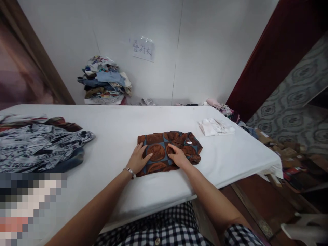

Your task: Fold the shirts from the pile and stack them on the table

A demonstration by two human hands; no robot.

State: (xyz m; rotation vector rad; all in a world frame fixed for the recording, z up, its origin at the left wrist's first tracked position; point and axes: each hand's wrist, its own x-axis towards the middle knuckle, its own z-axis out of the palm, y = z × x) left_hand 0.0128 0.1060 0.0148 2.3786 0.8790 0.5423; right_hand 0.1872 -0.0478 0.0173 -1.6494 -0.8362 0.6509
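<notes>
A folded brown and blue patterned shirt (156,152) lies flat on the white-covered table, with a small white label near its right end. My left hand (138,159) rests on its left edge, fingers spread and stretched out. On the middle of the cloth lies my right hand (177,155), thumb and fingers apart, pressing lightly from above. Neither hand grips the fabric. To the right, beyond the shirt, sits a folded white garment (215,127).
Crumpled black-and-white printed clothing (38,147) is heaped at the table's left. A tall pile of clothes (105,82) stands at the back against the wall, below a paper sign (143,49). More clothes (224,108) lie past the far right edge of the table (115,119).
</notes>
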